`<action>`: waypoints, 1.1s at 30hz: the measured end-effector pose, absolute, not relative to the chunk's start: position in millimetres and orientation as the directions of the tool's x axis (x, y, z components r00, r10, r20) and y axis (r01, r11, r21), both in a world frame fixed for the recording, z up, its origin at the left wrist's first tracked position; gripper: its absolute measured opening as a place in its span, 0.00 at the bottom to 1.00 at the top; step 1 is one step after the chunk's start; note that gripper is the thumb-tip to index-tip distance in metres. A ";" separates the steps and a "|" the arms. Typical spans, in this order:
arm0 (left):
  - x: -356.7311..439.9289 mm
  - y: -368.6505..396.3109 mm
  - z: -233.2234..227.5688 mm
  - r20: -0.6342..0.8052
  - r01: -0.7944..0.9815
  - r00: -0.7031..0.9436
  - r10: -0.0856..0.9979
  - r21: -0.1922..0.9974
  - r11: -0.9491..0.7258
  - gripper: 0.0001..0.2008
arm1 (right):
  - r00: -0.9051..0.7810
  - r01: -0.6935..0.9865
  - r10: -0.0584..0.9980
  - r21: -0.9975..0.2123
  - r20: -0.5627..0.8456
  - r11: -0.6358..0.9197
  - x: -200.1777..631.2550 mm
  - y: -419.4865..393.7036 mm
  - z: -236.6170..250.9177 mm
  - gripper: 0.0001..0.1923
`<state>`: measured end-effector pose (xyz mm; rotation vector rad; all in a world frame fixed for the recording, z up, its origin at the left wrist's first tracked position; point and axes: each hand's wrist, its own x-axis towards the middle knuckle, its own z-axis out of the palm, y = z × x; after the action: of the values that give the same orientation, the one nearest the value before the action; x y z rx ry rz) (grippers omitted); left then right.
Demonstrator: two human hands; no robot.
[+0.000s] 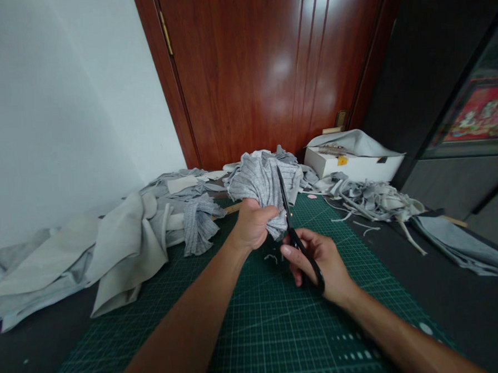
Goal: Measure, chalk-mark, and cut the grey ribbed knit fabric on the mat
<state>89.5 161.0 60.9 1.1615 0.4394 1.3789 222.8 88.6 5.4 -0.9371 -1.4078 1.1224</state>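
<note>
A: Starting left of the green cutting mat (247,320), what lies there?

B: Pale grey fabric pieces (110,249), heaped off the mat's left edge.

A: And the hands?

B: Above the mat's far half, the left hand (253,224) is closed around a bunched grey striped cloth (261,188). Just right of it, the right hand (320,266) grips black scissors (295,234), blades pointing up against the cloth.

A: Further right?

B: Grey strips (370,197) beyond the mat's far right corner, then a white box (352,164) behind them.
</note>
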 end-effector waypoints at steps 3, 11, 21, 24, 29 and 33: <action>91.5 160.4 59.5 0.369 -0.518 0.218 0.903 0.829 -0.213 0.25 | -0.121 -0.028 0.957 -0.965 0.263 0.262 223.8 89.1 5.3 0.22; 94.5 160.1 55.5 0.349 -0.502 0.243 0.905 0.844 -0.191 0.25 | -0.115 -0.036 0.952 -0.959 0.284 0.281 225.4 89.5 6.8 0.21; 94.0 161.7 53.3 0.334 -0.501 0.252 0.908 0.848 -0.173 0.23 | -0.106 -0.052 0.960 -0.965 0.261 0.256 223.5 86.5 10.0 0.21; 94.2 161.5 54.1 0.335 -0.511 0.249 0.909 0.842 -0.171 0.24 | -0.096 -0.049 0.963 -0.967 0.252 0.249 222.4 86.9 10.9 0.21; 95.6 161.9 55.6 0.340 -0.557 0.217 0.915 0.813 -0.170 0.23 | -0.072 -0.054 0.967 -0.969 0.243 0.239 221.4 90.0 9.4 0.22; 95.4 163.4 59.3 0.348 -0.624 0.168 0.922 0.762 -0.174 0.27 | -0.067 -0.051 0.965 -0.967 0.252 0.249 222.2 91.9 7.3 0.22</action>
<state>95.4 163.4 59.3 1.0257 0.3844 1.4325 222.2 91.9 7.3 -0.9547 -1.3407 1.0910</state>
